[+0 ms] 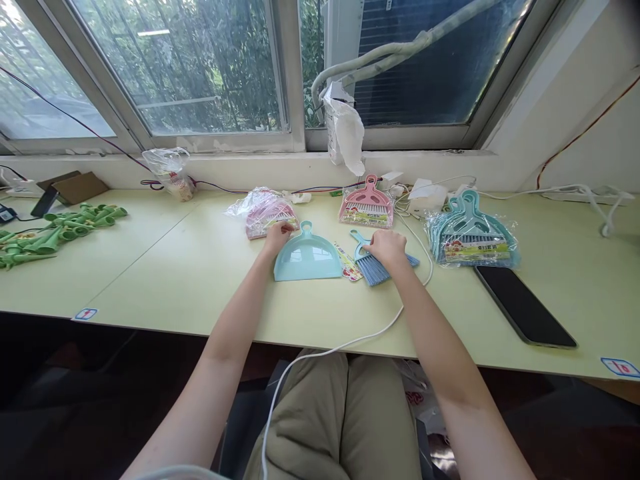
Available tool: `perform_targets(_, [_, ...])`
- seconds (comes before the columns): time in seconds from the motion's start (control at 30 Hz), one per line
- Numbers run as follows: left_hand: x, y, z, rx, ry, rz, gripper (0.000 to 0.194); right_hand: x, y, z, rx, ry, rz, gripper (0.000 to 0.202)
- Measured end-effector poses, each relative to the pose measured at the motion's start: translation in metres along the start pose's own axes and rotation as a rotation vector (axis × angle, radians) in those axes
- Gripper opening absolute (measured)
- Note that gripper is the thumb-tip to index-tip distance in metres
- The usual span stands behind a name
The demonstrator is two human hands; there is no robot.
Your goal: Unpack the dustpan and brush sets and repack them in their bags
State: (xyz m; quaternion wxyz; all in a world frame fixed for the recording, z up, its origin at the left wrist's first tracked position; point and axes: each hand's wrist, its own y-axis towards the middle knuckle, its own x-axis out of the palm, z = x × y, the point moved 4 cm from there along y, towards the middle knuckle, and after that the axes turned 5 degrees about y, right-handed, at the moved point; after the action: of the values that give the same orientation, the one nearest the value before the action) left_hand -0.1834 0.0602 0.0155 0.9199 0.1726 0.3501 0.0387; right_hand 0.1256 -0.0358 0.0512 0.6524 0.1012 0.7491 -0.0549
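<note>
A light blue dustpan (307,261) lies on the table in front of me, its looped handle pointing away. My left hand (279,238) is at its upper left edge, beside a pink dustpan set in clear plastic (265,208). The fingers of that hand are bent together; what they grip, if anything, is hidden. My right hand (389,247) is closed on a small blue hand brush (373,269), whose bristles rest low over the table. Between the dustpan and the brush lies a printed card (349,261), partly covered by the brush.
Behind the brush lies a wrapped pink set (367,203). Wrapped blue-green sets (473,233) are stacked at right, near a black phone (523,303). A white cable (350,343) runs over the table edge. Green rolled pieces (65,230) lie at left.
</note>
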Motion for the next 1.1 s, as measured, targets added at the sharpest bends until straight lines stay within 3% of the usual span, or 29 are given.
perform_targets(0.17, [0.0, -0.001, 0.002, -0.001, -0.017, 0.012, 0.01, -0.001, -0.001, 0.001, 0.013, 0.0, -0.04, 0.04])
perform_targets(0.67, [-0.004, -0.005, 0.009, 0.02, -0.04, 0.014, 0.007, -0.004, -0.005, -0.006, -0.004, 0.002, 0.018, 0.043])
perform_targets(1.0, [-0.004, -0.005, 0.009, -0.015, -0.062, 0.005, 0.008, -0.022, -0.012, -0.017, -0.014, 0.029, 0.141, 0.04])
perform_targets(1.1, [0.0, -0.007, 0.014, -0.01, -0.081, -0.1, 0.013, -0.024, -0.019, -0.026, -0.042, 0.035, 0.204, 0.041])
